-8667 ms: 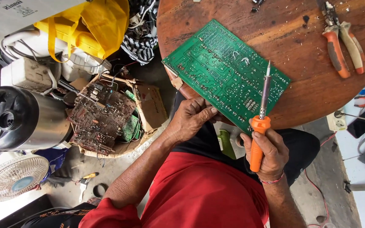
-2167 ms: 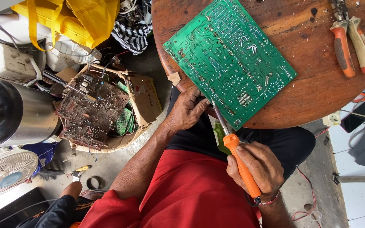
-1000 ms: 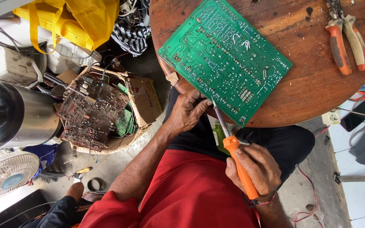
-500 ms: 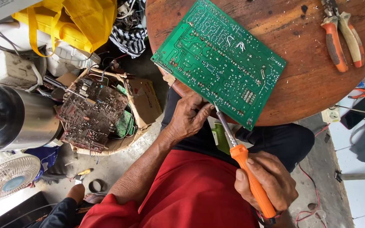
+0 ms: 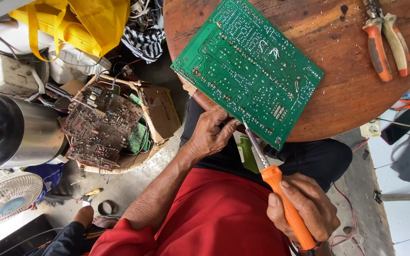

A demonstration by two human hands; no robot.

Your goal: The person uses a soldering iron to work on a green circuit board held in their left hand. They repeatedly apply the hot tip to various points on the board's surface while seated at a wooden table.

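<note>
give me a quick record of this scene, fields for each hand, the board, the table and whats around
left hand: grips the near edge of the circuit board
right hand: shut on the soldering iron, tip at the board's edge
circuit board: green, solder side up, partly overhanging the table
table: round, wooden
pliers: orange handles, on the table
box: old boards, on the floor

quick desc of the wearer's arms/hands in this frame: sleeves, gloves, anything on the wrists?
Both hands are bare, no gloves. The left hand leads to a bare forearm, with a red short sleeve starting near the elbow. The right hand has thin cords or bands at the wrist, partly cut off by the frame edge. No rings or watch visible.
</note>
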